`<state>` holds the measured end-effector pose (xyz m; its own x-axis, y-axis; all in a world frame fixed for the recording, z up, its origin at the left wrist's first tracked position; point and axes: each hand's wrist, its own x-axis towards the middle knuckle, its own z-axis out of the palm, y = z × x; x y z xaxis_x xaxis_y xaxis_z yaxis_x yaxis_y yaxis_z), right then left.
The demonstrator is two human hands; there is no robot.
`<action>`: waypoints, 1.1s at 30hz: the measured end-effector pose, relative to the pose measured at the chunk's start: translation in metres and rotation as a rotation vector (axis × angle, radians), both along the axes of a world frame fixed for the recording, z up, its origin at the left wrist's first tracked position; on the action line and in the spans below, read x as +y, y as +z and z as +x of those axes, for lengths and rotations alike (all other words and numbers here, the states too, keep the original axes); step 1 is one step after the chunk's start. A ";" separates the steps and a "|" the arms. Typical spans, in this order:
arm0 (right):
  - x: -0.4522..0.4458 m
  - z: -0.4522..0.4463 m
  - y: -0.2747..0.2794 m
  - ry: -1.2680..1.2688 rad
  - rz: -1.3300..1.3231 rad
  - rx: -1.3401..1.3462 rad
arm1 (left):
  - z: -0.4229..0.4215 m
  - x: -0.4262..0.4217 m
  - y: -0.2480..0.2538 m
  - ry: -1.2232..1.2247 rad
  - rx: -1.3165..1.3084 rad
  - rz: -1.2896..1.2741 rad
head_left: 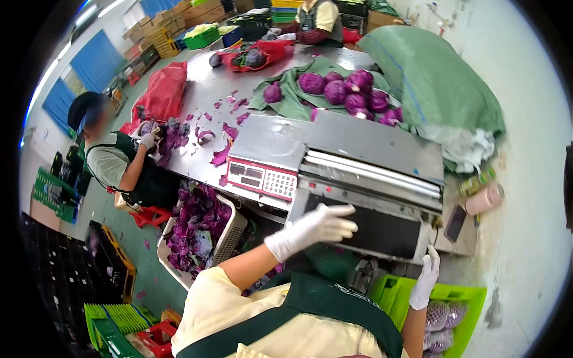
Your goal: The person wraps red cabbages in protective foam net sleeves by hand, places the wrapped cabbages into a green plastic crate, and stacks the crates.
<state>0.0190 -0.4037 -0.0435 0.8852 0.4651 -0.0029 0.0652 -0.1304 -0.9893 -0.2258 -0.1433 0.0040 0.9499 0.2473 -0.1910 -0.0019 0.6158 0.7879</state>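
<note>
My left hand (316, 230), in a white glove, is held with its fingers stretched out over the left part of the black plate (382, 232) of a metal wrapping machine (376, 143). Nothing shows in its grasp. My right hand (425, 277), also gloved, is raised by the machine's front right corner with its fingers pointing up; I cannot tell whether they touch the edge. Below it, a bright green crate (468, 292) holds net-wrapped purple cabbages (441, 316). A red and white weighing scale (262, 179) stands left of the machine.
Purple cabbages (337, 92) lie on green cloth behind the machine, beside a large green sack (430, 77). A co-worker (125, 149) handles cabbage at left, another (319, 24) at the back. A white basket (224, 238) holds trimmed leaves. A pink bottle (484, 200) and phone (455, 223) sit right.
</note>
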 end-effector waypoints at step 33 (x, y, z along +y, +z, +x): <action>0.081 0.025 -0.106 -0.871 -0.647 -0.261 | 0.215 0.633 -0.168 0.981 0.505 0.773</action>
<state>0.0437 -0.3223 -0.1492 0.9170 -0.3366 0.2141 -0.1031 -0.7185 -0.6879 -0.0105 0.4892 -0.1644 0.1878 0.9817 0.0319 0.2088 -0.0716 0.9753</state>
